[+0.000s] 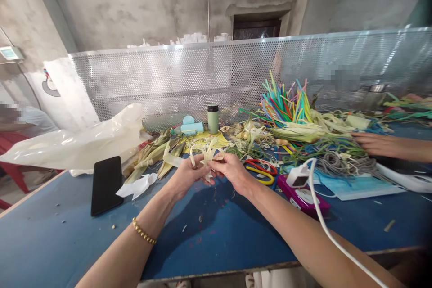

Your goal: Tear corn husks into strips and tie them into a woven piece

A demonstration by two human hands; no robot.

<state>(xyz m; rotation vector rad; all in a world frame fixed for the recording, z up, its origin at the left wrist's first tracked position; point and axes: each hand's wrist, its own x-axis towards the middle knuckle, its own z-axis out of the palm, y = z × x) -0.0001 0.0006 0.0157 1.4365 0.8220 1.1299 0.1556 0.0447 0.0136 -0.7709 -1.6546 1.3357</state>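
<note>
My left hand and my right hand meet above the blue table, both pinched on pale corn husk strips that curl up between the fingers. A gold bead bracelet circles my left wrist. Just behind my hands lies a heap of husk leaves and a yellow sheet.
A black phone lies to the left, beside a large plastic bag. At right are a purple power bank with a white cable, scissors, coloured strips, a green flask, a face mask and another person's hand.
</note>
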